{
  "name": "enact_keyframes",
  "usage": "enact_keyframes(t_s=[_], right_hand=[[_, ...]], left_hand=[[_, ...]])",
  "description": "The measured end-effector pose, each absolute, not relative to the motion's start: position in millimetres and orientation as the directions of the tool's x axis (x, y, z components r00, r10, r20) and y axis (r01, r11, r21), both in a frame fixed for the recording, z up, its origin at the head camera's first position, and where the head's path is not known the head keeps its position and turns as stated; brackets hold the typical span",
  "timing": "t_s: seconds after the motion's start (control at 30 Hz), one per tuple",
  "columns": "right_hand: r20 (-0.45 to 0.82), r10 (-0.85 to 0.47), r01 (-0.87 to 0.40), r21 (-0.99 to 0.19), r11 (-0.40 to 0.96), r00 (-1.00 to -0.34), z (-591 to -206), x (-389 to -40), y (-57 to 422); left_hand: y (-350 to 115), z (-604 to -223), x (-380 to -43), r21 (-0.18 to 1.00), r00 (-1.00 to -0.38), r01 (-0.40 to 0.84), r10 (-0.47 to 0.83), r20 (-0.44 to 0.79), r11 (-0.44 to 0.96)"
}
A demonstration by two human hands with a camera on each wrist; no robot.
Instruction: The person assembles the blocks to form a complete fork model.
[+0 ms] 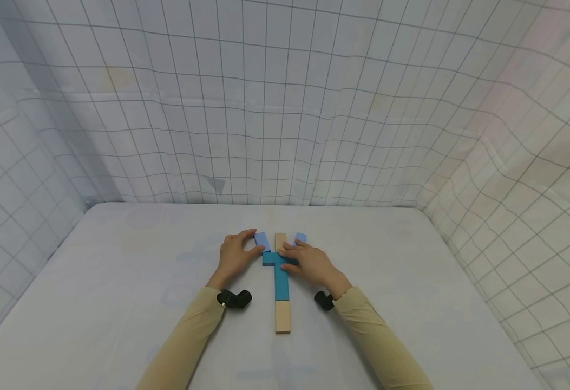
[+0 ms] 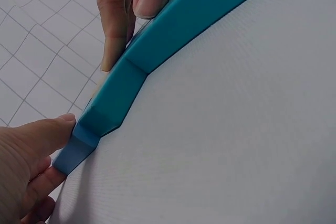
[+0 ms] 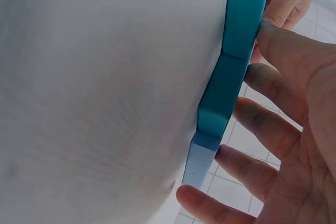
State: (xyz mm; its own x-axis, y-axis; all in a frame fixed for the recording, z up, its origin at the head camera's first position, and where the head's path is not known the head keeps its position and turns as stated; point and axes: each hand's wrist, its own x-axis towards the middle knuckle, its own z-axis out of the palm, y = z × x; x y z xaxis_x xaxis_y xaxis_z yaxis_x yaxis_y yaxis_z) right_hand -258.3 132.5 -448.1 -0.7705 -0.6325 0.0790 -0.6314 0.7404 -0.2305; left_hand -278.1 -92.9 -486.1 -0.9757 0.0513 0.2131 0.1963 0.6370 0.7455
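Flat wooden blocks lie joined on the table in a cross-like figure. A teal block (image 1: 281, 284) runs lengthwise under a teal crossbar (image 1: 269, 259), with a tan block (image 1: 282, 317) at the near end. Beyond the crossbar, another tan block (image 1: 280, 242) stands between a left light-blue block (image 1: 262, 240) and a right light-blue block (image 1: 301, 237), both slanted. My left hand (image 1: 234, 254) pinches the left light-blue block by its ends between thumb and fingers. With fingers spread, my right hand (image 1: 314, 265) rests on the crossbar and nearby blocks, partly covering them.
The blocks lie on a white-covered table (image 1: 119, 303). White cloth with a dark grid (image 1: 275, 108) hangs behind it and along both sides. Dark wrist cameras (image 1: 236, 299) are strapped at both sleeve cuffs, close above the table.
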Motion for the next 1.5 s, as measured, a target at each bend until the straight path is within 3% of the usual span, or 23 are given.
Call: enact_keyframes(t_s=[0.63, 1.5], right_hand=[[0.053, -0.634, -0.633, -0.172, 0.755, -0.771, -446, -266, 130], [0.022, -0.645, -0.632, -0.225, 0.741, -0.764, -445, -272, 130]], left_hand=[[-95, -488, -278, 0.732, -0.973, 0.21, 0.068, 0.219, 0.649], [-103, -489, -278, 0.751, -0.963, 0.268, 0.16, 0.215, 0.604]])
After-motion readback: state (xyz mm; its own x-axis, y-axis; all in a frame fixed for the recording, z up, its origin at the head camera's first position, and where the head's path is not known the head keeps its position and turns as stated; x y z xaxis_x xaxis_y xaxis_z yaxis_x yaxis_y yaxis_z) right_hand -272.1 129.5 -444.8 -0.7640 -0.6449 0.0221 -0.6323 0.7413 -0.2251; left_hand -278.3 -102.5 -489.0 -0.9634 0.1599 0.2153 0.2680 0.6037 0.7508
